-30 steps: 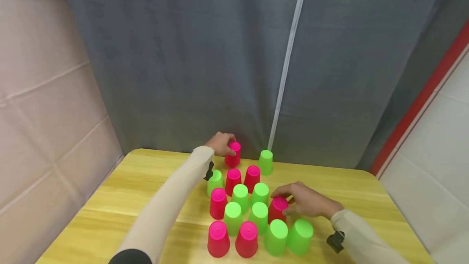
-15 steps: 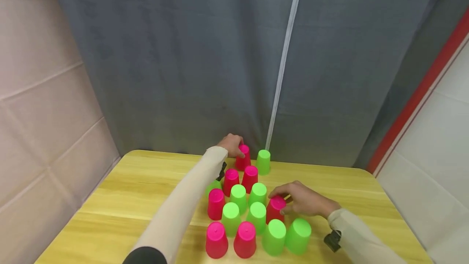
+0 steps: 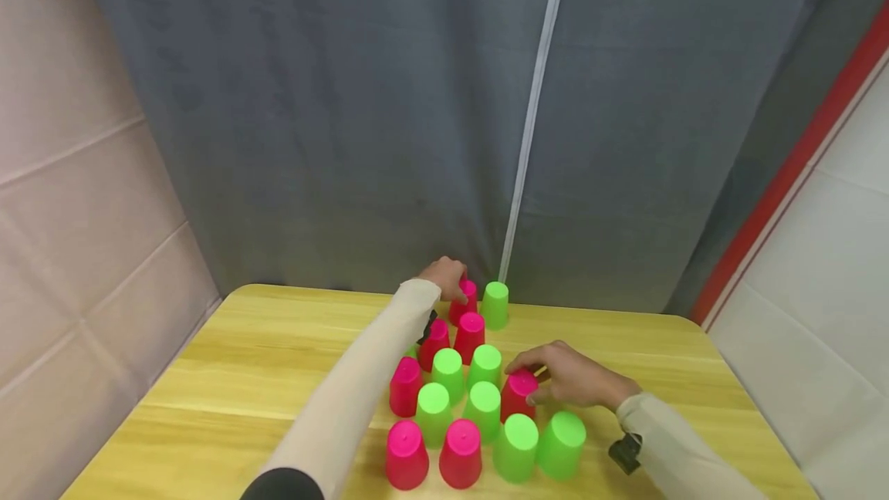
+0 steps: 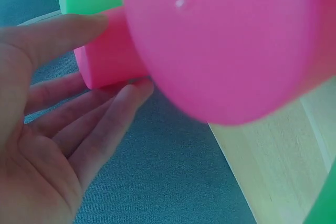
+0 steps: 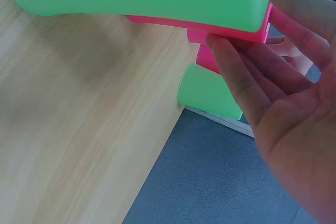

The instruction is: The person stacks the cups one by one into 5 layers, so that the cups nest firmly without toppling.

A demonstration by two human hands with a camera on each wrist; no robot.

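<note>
Nearest to me on the yellow wooden table (image 3: 208,376) is a front row of four upside-down cups: two pink ones (image 3: 407,454) on the left, two green ones (image 3: 515,447) on the right. All the cups I can see are upside down, packed close in rows that narrow toward the back.

Just behind that row my right hand (image 3: 571,379) sits on a pink cup (image 3: 517,393) at the right end of the second row. From the head view the fingers curl over its top and side; the right wrist view shows the fingertips (image 5: 223,51) pressed on the pink plastic with the thumb on the other side, so I'd call it a grip. To its left are green cups (image 3: 484,406), and a pink cup (image 3: 405,386) at the left end.

Further back my left arm's beige sleeve (image 3: 361,384) runs across the left side of the pile. My left hand (image 3: 447,276) is at the far edge of the table, fingers wrapped round the rearmost pink cup (image 3: 465,301). In the left wrist view the thumb sits on one side of it and the fingers (image 4: 113,111) touch the other. Just beside it on the right stands a lone green cup (image 3: 495,305).

Behind everything hangs a grey curtain (image 3: 347,114).
</note>
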